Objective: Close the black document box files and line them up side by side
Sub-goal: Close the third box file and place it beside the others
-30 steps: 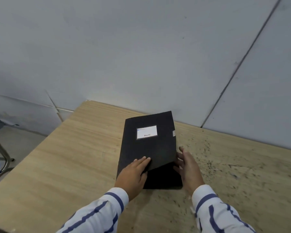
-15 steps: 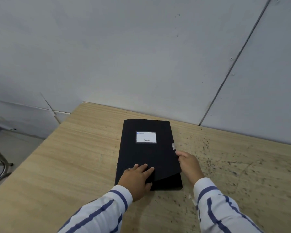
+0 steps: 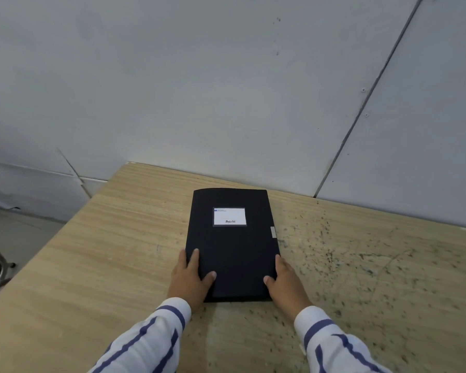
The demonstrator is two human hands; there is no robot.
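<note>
The black document box file (image 3: 230, 246) lies closed and flat on the worktop (image 3: 92, 265), contents hidden, clasped between left hand (image 3: 190, 278) fingers and right hand (image 3: 287, 281) fingers at its near corners.

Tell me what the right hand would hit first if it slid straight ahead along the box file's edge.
Probably nothing on the table: past the right hand, beside the black box file, the way looks free until the grey wall.

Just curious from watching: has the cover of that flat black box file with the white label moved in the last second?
Yes. The black box file's cover, earlier raised at its near edge, now lies flat, pressed down toward the wooden table.
</note>
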